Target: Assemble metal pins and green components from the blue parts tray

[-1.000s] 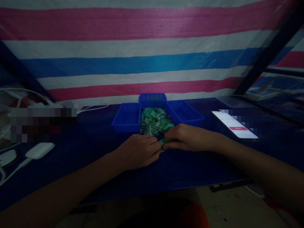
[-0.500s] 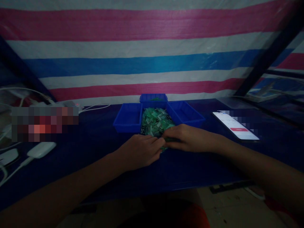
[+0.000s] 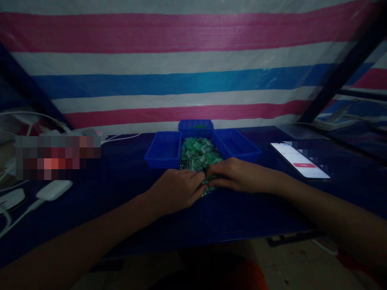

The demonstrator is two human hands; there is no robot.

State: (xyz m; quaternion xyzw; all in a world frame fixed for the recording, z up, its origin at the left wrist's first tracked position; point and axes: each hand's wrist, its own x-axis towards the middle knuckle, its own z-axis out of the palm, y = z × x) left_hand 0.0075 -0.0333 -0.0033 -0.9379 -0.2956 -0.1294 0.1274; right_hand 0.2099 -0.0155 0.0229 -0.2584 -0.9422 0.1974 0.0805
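A heap of small green, partly clear pieces (image 3: 200, 152) lies on the dark blue table, between two blue bins. At the heap's near edge are both of my hands, close together. My left hand (image 3: 181, 189) has its fingers curled in against the pieces; what they grip, if anything, is hidden. Bent fingers of my right hand (image 3: 228, 173) pinch at the near side of the heap, around something greenish that is too dark to make out. A few glinting pieces show just below the fingertips.
A left blue bin (image 3: 163, 162), a right blue bin (image 3: 237, 146) and a back blue bin (image 3: 196, 124) with some green pieces surround the heap. A lit phone (image 3: 302, 163) lies at right. White charger (image 3: 54, 190) and cables are at left. Striped sheeting (image 3: 193, 82) hangs behind.
My left hand has shifted slightly left, and its fingers have drawn back a little from my right hand. More glinting pieces show below the fingertips. My right hand has hardly moved.
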